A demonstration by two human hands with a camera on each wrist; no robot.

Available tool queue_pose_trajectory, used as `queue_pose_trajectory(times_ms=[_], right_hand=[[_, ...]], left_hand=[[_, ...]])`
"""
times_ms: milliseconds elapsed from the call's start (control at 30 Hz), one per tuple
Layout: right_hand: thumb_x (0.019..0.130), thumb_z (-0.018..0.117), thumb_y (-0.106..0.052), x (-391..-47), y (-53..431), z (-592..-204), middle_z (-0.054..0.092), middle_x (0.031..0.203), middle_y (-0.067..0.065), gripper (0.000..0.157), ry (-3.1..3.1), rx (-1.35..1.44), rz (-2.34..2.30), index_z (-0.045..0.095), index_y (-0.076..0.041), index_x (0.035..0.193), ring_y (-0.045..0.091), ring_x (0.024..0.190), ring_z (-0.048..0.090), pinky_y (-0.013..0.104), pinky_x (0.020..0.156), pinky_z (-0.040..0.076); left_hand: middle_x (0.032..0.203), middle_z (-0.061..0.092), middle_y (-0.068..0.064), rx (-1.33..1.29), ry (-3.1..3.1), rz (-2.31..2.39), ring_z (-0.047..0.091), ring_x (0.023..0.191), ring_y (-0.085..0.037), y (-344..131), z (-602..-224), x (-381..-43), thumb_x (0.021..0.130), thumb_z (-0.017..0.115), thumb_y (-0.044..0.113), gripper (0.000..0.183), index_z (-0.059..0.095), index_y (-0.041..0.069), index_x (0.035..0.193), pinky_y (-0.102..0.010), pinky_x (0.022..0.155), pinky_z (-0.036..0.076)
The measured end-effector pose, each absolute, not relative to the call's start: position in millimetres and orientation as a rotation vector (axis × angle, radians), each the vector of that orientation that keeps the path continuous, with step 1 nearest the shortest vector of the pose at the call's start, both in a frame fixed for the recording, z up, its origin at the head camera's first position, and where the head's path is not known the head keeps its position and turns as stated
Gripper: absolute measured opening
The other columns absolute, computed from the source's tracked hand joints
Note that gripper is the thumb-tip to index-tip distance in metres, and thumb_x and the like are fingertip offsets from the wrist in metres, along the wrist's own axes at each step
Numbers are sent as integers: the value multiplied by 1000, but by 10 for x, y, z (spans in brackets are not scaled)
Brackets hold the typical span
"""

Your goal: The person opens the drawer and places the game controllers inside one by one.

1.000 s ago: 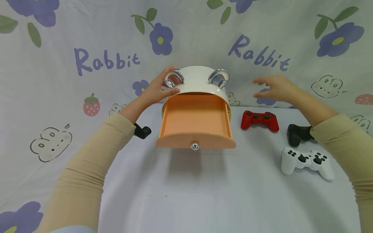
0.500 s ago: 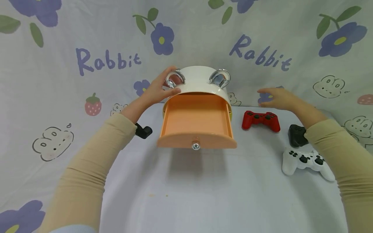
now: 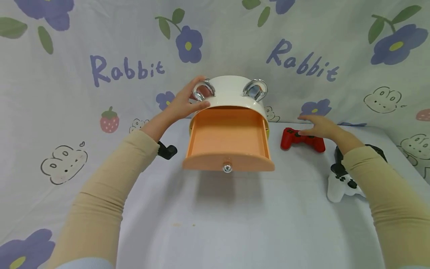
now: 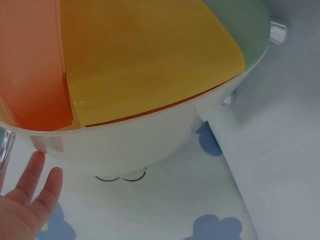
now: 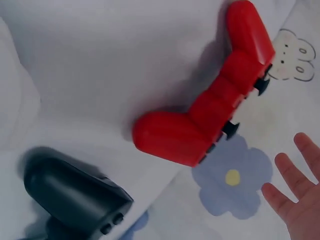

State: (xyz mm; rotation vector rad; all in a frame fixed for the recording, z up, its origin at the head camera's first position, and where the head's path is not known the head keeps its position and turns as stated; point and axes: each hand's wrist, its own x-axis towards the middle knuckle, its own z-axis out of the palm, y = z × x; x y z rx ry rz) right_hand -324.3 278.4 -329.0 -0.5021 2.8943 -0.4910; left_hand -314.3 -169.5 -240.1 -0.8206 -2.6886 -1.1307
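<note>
A white dome-topped cabinet (image 3: 230,87) with two shiny ring ears stands at the middle back. Its orange drawer (image 3: 228,138) is pulled out, showing a bare bottom and a round silver knob. My left hand (image 3: 183,101) rests on the cabinet's upper left, thumb at the front edge and fingers behind the ear. Extended fingers (image 4: 50,192) touch or nearly touch the white shell in the left wrist view. Over the red game controller (image 3: 288,140), my right hand (image 3: 320,127) hovers with fingers spread and nothing held. The right wrist view has that hand beside the controller, apart from it.
A black controller (image 3: 377,151) and a white controller (image 3: 335,189) lie at the right, partly hidden by my right forearm. Another black object (image 3: 168,151) pokes out beside my left wrist. A printed cloth backdrop (image 3: 215,45) rises behind the table.
My right hand has come down toward the red controller and now overlaps it in the head view. The left hand, cabinet and drawer stay put.
</note>
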Motion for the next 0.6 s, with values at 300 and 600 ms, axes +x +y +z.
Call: queue_pose_trajectory(times_ms=[300, 600], right_hand=[[83, 64, -30, -3281, 2839, -3527, 32, 137, 32, 66, 2883, -492, -417, 37, 2, 134, 49, 125, 27, 64, 99, 22], [83, 62, -38, -3306, 2874, -3721, 27, 139, 32, 69, 2895, -435, -353, 36, -2, 136, 54, 122, 25, 70, 93, 22]], left_hand=[[147, 26, 1, -826, -2690, -1143, 50, 103, -28, -1678, -2382, -3144, 83, 67, 29, 75, 24, 24, 143, -43, 93, 41], [146, 28, 0, -814, -2696, -1140, 48, 105, -28, -1678, -2386, -3155, 83, 68, 25, 74, 24, 23, 143, -44, 95, 40]])
